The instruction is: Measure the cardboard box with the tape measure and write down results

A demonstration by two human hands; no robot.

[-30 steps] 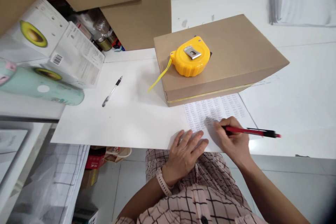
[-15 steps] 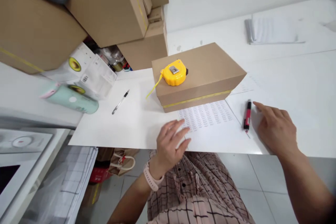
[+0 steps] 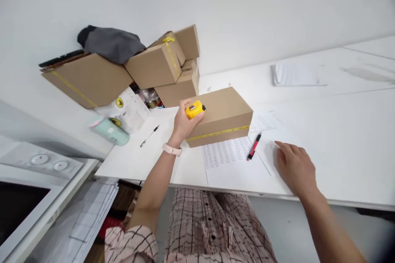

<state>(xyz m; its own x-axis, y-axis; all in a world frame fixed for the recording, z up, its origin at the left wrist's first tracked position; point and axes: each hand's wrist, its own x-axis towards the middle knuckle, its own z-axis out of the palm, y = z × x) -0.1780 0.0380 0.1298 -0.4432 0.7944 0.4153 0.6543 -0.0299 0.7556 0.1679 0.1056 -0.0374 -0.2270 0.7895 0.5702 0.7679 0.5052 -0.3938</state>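
My left hand (image 3: 182, 123) is wrapped round a yellow tape measure (image 3: 194, 109) at the left end of the top of a cardboard box (image 3: 226, 106). Whether the tape measure still touches the box, I cannot tell. Yellow tape runs along the box's front side. My right hand (image 3: 295, 168) rests on the white table with its index finger stretched out and nothing visible in it. To its left, a red and black pen (image 3: 254, 146) lies on a printed sheet (image 3: 226, 158), partly covered by the box.
Stacked cardboard boxes (image 3: 154, 65) stand at the back left. In front of them are a mint green tumbler (image 3: 111, 132), lying tilted, and a clear pen with a black grip (image 3: 149, 135). A paper stack (image 3: 296, 74) lies at the back. A white appliance (image 3: 43, 164) is at lower left.
My left hand has moved up and forward from the table's front edge and taken hold of the tape measure. My right hand still rests on the table. The camera view has tilted upward.
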